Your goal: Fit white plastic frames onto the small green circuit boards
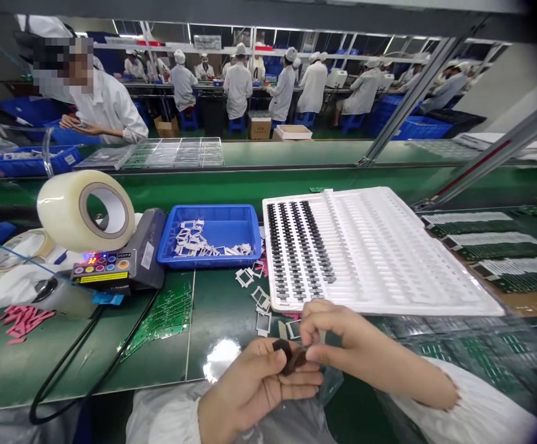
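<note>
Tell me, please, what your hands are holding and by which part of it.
Your left hand pinches a small dark piece by one end; your right hand touches its other end with the fingertips. Its kind cannot be told.

We counted two hands, one left hand [254,385] and one right hand [356,345], sharing one small dark part [290,357]. Nearby we counted one large tape roll [71,209], one smaller tape roll [23,250], one tape dispenser [120,262], one blue tray [208,211], one white tray [388,246], and three circuit-board panels [494,250]. Beyond them stood one near co-worker [104,105] and six white-coated workers [237,89].
</note>
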A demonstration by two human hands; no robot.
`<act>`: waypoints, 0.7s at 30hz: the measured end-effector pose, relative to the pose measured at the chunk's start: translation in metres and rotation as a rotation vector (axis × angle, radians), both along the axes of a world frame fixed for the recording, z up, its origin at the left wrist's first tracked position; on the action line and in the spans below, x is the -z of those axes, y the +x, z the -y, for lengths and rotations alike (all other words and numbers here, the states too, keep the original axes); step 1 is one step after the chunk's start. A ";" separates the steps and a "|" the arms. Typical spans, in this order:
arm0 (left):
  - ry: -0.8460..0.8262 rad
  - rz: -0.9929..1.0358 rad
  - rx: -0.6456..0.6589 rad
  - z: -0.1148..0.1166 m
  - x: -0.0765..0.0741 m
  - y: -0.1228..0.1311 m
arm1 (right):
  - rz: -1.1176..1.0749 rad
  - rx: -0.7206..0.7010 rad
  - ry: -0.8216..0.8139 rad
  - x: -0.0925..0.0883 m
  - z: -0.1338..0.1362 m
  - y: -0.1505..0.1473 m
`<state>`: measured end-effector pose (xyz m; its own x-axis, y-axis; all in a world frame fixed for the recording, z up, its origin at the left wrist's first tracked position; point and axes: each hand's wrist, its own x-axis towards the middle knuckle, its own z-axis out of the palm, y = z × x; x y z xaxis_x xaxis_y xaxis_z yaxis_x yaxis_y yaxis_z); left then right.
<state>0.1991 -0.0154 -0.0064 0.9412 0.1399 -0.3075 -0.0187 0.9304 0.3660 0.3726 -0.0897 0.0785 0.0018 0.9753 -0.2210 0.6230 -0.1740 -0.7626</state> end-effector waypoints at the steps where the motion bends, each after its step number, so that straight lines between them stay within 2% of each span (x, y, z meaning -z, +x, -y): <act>1: -0.003 0.009 0.016 0.002 -0.001 0.000 | -0.008 -0.005 0.000 0.005 -0.003 -0.006; 4: -0.015 0.019 0.018 0.007 -0.002 0.000 | -0.025 0.018 0.016 0.020 -0.008 -0.017; 8: -0.076 -0.065 -0.084 0.010 -0.002 0.001 | 0.058 0.030 0.100 0.027 -0.005 -0.012; 10: -0.098 -0.131 -0.094 0.009 0.000 0.002 | 0.232 0.071 0.183 0.030 -0.002 0.007; 12: -0.102 -0.174 -0.083 0.008 0.002 0.003 | 0.502 0.160 0.233 0.036 0.001 0.034; 15: -0.106 -0.149 -0.052 0.006 0.007 0.003 | 0.827 0.204 0.191 0.050 0.004 0.076; 18: -0.109 -0.087 -0.022 0.005 0.012 0.003 | 0.894 0.175 0.168 0.061 0.002 0.100; 21: -0.097 -0.053 -0.012 0.006 0.014 0.003 | 0.910 0.159 0.174 0.057 0.002 0.104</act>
<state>0.2017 -0.0210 -0.0200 0.9217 0.1180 -0.3694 -0.0130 0.9615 0.2746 0.4768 -0.0914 0.0211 0.2383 0.9679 0.0801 0.9712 -0.2377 -0.0171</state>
